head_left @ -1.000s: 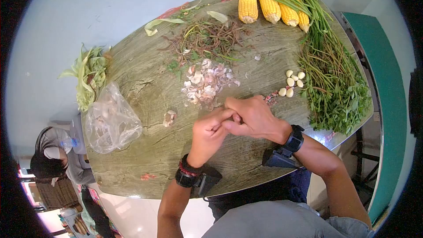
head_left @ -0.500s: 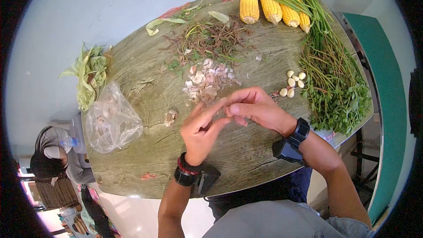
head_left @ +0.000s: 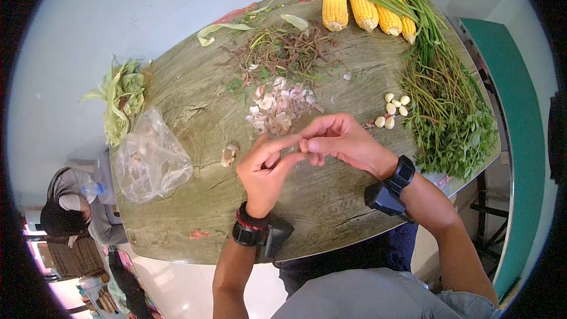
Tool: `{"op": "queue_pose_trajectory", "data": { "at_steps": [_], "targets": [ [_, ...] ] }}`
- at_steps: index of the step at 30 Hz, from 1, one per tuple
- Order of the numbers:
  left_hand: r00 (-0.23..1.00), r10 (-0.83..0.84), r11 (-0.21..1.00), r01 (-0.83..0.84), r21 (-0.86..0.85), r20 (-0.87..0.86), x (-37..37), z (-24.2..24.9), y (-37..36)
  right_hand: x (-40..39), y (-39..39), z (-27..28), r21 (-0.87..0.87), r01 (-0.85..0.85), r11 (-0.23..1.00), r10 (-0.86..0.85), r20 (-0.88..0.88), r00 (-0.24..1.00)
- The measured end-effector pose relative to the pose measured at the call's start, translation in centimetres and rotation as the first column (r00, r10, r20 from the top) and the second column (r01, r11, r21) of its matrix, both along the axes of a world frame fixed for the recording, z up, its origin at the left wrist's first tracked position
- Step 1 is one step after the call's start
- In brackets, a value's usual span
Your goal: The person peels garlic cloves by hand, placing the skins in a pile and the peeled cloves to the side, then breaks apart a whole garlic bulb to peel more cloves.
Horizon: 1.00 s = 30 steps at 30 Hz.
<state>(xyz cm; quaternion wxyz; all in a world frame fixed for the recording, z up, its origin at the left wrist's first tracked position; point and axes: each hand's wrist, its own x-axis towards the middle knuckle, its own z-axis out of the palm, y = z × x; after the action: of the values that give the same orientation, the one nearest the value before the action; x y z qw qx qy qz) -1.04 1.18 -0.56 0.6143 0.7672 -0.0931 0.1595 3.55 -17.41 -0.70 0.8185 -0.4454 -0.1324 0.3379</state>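
Note:
My left hand [head_left: 261, 174] and my right hand [head_left: 354, 149] meet over the middle of the table. A small garlic clove [head_left: 303, 146], mostly covered by fingers, is pinched between the fingertips of both hands. Just beyond the hands lies a heap of papery garlic skins [head_left: 277, 106]. Left of my left hand rests a partly broken garlic bulb [head_left: 230, 155]. Several peeled garlic cloves [head_left: 390, 108] sit in a cluster beyond my right wrist.
Brown stem trimmings [head_left: 289, 50] lie behind the skins. Corn cobs [head_left: 335, 6] and long green beans [head_left: 425, 23] occupy the far right, above leafy greens [head_left: 455, 136]. A clear plastic bag [head_left: 153, 159] and corn husks [head_left: 121, 97] are at left. A person [head_left: 71, 207] sits beyond the left edge.
Both hands stay joined at the clove and shift slightly. My left hand's fingers draw a little back to the left, and the right fingertips change their hold slightly.

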Motion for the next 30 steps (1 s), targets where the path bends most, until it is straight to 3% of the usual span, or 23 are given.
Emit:
{"op": "queue_pose_trajectory", "data": {
  "at_steps": [6, 9, 12, 15, 30],
  "targets": [
    [1.000, -0.005, 1.000, 0.005, 0.030, 0.012, 0.0, 0.1, 0.1, -0.1, 0.1, 0.3, 0.016, 0.027, 1.000, -0.026, -0.036, 0.999],
    [0.993, 0.093, 0.988, -0.101, 0.117, 0.075, -0.3, 0.4, 0.1, -0.1, 0.1, 0.4, 0.032, 0.055, 0.998, -0.051, -0.091, 0.995],
    [0.957, 0.094, 0.931, -0.182, 0.317, 0.275, -0.1, 0.8, 0.1, -0.1, 0.2, 0.4, 0.016, 0.081, 0.997, -0.080, -0.084, 0.993],
    [0.951, 0.083, 0.899, -0.200, 0.389, 0.296, -0.3, 0.6, 0.2, -0.1, 0.4, -0.1, 0.007, 0.104, 0.995, -0.103, -0.070, 0.992],
    [0.954, 0.041, 0.912, -0.157, 0.379, 0.298, -0.3, 1.0, -0.4, -0.2, 0.5, 0.0, -0.053, 0.152, 0.987, -0.153, -0.020, 0.988]
  ]
}}
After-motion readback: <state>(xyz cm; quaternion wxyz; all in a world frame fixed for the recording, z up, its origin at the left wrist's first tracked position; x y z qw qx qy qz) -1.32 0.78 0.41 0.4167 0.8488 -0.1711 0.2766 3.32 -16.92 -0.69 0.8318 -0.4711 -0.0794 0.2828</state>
